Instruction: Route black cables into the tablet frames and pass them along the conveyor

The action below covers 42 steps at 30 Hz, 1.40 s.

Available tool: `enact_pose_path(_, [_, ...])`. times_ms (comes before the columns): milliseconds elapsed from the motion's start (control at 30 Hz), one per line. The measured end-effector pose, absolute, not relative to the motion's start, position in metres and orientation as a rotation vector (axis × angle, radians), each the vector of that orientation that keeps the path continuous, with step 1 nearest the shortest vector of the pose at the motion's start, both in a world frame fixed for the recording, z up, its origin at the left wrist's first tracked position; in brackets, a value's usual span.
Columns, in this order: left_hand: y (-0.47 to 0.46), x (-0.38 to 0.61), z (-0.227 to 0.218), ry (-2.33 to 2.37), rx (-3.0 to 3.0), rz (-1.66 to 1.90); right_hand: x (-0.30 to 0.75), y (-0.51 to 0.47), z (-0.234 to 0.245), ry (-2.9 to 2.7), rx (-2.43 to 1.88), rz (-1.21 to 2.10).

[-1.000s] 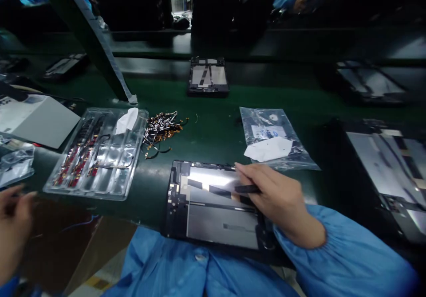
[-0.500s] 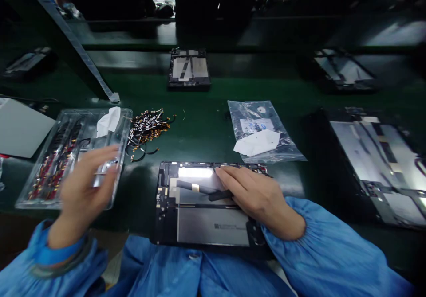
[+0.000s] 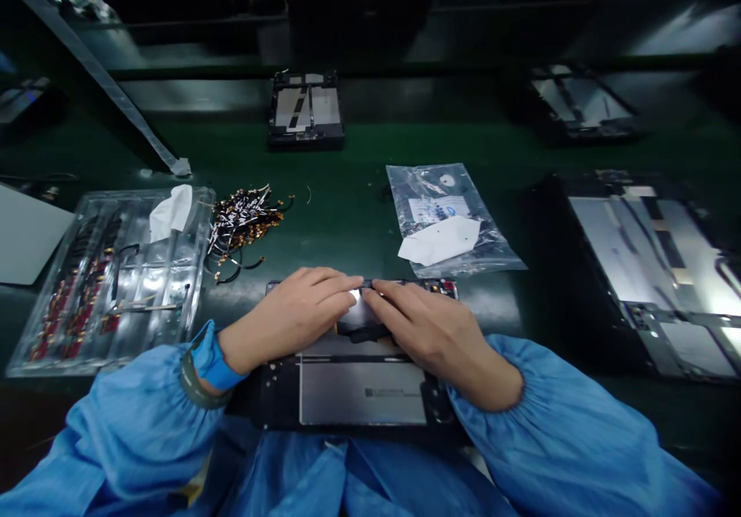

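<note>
Dim overall; overhead glare on metal panel [image 3: 648, 262]; bkgd dark, soft; edges blurred, wide-angle warp.

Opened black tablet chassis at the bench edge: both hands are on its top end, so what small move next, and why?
Probably press the fingertips down along the top edge of the opened black tablet chassis: left hand and right hand meet there over a small part, seemingly not yet seated.

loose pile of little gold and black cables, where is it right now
In the head view the cable pile lies left of centre on the green mat, right beside the clear tray, beyond the left hand.
</note>
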<state>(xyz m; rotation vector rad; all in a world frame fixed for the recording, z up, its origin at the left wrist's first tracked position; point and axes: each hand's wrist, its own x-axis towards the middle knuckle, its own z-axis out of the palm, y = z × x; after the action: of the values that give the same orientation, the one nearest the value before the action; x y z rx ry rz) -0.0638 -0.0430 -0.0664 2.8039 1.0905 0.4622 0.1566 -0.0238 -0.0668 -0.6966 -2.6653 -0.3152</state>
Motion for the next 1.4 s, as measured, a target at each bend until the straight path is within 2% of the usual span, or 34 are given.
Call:
enact_pose_path(100, [-0.043,-0.064,-0.066,1.087,2.845,0.332,0.155,-0.025,-0.064,-2.669,-0.699,-0.351])
enact_pose_path(333, [-0.041,-0.066,-0.066,1.110,2.769,0.310,0.170,-0.030,-0.057,-2.696,-0.778,-0.234])
enact_pose_path(467, [-0.041,-0.066,-0.063,1.079,2.835,0.249,0.183,-0.033,-0.058,-2.679,-0.792,-0.272])
enact_pose_path(633, [-0.042,-0.064,-0.060,1.062,2.885,0.274,0.185,-0.033,-0.061,-2.657,-0.781,-0.365])
enact_pose_path(1300, [-0.042,-0.065,-0.061,1.058,2.920,0.316,0.186,-0.035,-0.059,-2.701,-0.808,-0.375])
enact_pose_path(1400, [-0.043,-0.066,-0.063,1.076,2.857,0.403,0.201,-0.041,-0.061,-2.566,-0.913,-0.232])
